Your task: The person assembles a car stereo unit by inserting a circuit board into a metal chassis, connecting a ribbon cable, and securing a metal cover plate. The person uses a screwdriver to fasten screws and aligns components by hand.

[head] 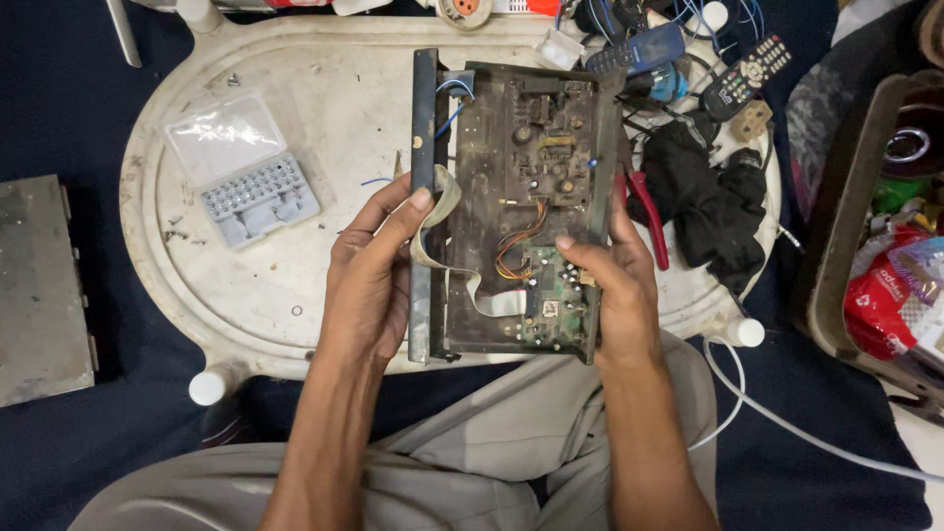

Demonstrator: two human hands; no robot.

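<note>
Hands grip the open chassis (516,206) over the white table (295,256), left hand (369,270) curled on its metal edge by the ribbon cable (442,211), right hand (615,285) closed on the far side, best held level and off the solder.

Both forearms are bare, with no sleeves, watch or rings showing. The left hand (372,265) and right hand (615,285) wear no gloves. Below the hands, the legs are in loose light grey-beige trousers (472,442), creased at the knees.
</note>
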